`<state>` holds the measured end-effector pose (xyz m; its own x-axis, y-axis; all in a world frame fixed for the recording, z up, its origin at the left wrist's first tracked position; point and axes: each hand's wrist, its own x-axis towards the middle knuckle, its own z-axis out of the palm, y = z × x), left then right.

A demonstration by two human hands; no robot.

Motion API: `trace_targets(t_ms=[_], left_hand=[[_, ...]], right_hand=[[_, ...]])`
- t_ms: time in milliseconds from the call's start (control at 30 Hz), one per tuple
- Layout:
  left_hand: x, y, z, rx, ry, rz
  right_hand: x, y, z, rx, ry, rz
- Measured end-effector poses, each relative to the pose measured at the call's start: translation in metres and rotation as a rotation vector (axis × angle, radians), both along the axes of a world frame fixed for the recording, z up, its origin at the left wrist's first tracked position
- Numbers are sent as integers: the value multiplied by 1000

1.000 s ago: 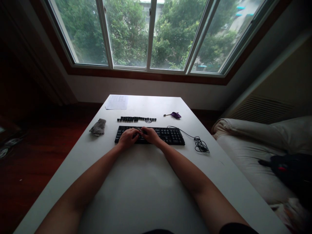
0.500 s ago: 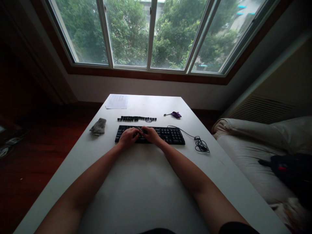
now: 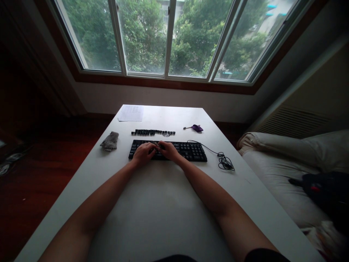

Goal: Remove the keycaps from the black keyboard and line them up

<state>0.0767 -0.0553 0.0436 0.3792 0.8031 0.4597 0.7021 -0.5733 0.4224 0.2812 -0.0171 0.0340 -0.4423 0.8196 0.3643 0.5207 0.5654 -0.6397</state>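
Observation:
A black keyboard (image 3: 191,151) lies flat across the white table (image 3: 160,203). Over its left half, my left hand (image 3: 143,153) and my right hand (image 3: 167,150) meet with curled fingers, their tips almost touching. Something small shows at the fingertips, too dark and small to name. The keys under both hands are hidden. Just behind the keyboard stretches a row of loose black keycaps (image 3: 144,132), with a small clear round piece (image 3: 166,134) at its right part.
A crumpled grey cloth (image 3: 109,142) lies left of the keyboard, and a purple object (image 3: 196,128) with a thin brush-like end lies behind right. The coiled black cable (image 3: 225,162) rests on the right. Paper sheets (image 3: 131,113) lie at the far left corner.

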Motion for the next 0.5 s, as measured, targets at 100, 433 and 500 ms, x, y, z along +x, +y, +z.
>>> trace_targets(t_ms=[100, 433, 500], left_hand=[[0, 0, -1, 3, 0, 1], [0, 1, -2, 1, 5, 7], [0, 1, -2, 0, 2, 6]], right_hand=[[0, 0, 0, -3, -4, 3], [0, -2, 3, -6, -5, -4], [0, -2, 3, -6, -4, -6]])
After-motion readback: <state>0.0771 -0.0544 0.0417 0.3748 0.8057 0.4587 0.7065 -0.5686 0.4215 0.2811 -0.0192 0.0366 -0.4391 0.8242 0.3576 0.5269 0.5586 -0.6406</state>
